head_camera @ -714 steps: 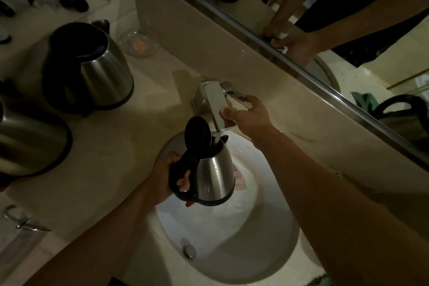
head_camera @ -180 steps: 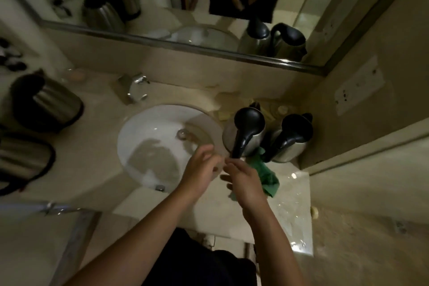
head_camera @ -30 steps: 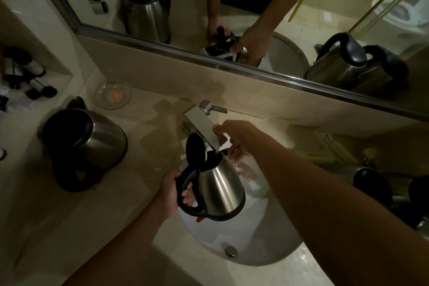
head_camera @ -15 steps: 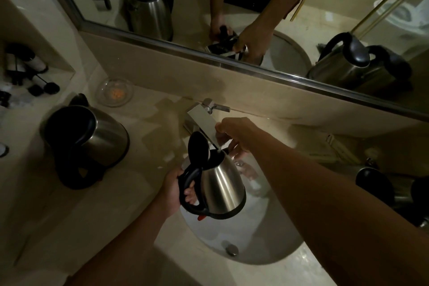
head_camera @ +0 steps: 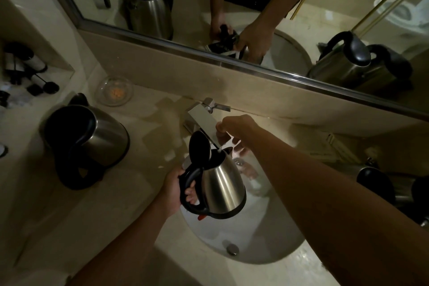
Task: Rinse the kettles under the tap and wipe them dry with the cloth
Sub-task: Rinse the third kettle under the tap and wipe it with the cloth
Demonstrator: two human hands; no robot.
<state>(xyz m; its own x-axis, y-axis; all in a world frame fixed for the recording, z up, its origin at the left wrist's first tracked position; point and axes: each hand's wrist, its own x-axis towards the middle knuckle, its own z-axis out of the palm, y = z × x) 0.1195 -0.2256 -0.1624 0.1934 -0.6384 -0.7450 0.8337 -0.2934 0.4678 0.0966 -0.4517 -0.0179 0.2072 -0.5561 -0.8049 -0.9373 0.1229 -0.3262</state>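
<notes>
left hand: the left hand (head_camera: 173, 189) gripped the black handle of the steel kettle (head_camera: 220, 187), fingers curled through the loop.
kettle in hand: it hung above the white basin (head_camera: 267, 244), tilted a little, its black lid (head_camera: 199, 146) swung up and open, its mouth just under the tap's spout.
tap: the square chrome tap (head_camera: 204, 121) stood at the back edge of the basin; a thin thread of water seemed to fall into the kettle, though the dim light left that unsure.
right hand: the right hand (head_camera: 236, 129) reached across the basin to the end of the spout, fingers curled at it; whether they truly clasped it or only touched could not be told.
second kettle: another kettle (head_camera: 92, 139) stood on the counter (head_camera: 69, 216) to the left, well apart from the basin.
right-side kettles: two dark-lidded kettles (head_camera: 380, 183) sat at the right edge, half hidden by the forearm.
glass dish: a small glass dish (head_camera: 114, 91) lay near the wall, behind the second kettle.
mirror: the mirror (head_camera: 301, 18) above repeated the hands and kettles.
</notes>
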